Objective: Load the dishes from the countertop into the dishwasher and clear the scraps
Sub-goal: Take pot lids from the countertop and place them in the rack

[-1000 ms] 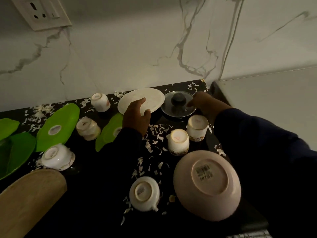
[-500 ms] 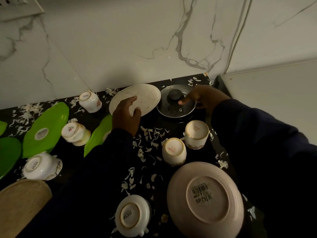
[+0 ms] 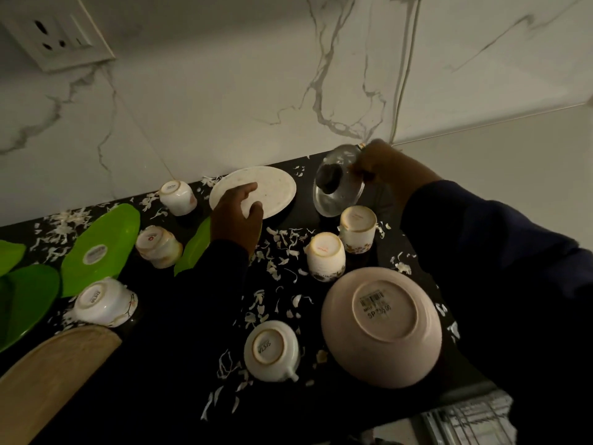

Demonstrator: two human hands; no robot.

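- Head view: my left hand [image 3: 237,216] grips the near edge of the white plate [image 3: 272,187], thumb on its near rim and fingers curled over the top; the plate sits at the far side of the black worktop [image 3: 179,348], close to the marble wall [image 3: 224,91].
- My right hand [image 3: 382,165] pinches the far rim of the glass lid [image 3: 340,191] and holds it tilted up on edge, its black knob [image 3: 332,178] facing left toward the plate.
- Just near the lid stand two upturned cups: the right cup [image 3: 357,229] and, touching it on the near left, the middle cup [image 3: 325,256].
- A large pink bowl [image 3: 382,326] lies upside down at the near right, a price sticker on its base.
- Left of the bowl, a white cup with a handle [image 3: 271,350] rests upside down.
- Far left of the plate stands the far cup [image 3: 178,197]; nearer lies a tipped cup [image 3: 158,247] and, further left and nearer, the flowered cup [image 3: 104,301].
- Green plates [image 3: 99,248] lie upturned along the left, one partly hidden under my left sleeve.
- A wooden board [image 3: 54,377] fills the near-left corner.
- White scraps [image 3: 279,264] are strewn across the worktop, thickest between my arms and by the far-left wall.
- A wall socket [image 3: 54,33] sits top left.
- A wire rack [image 3: 468,422] shows at the near right edge; I cannot tell more of it.
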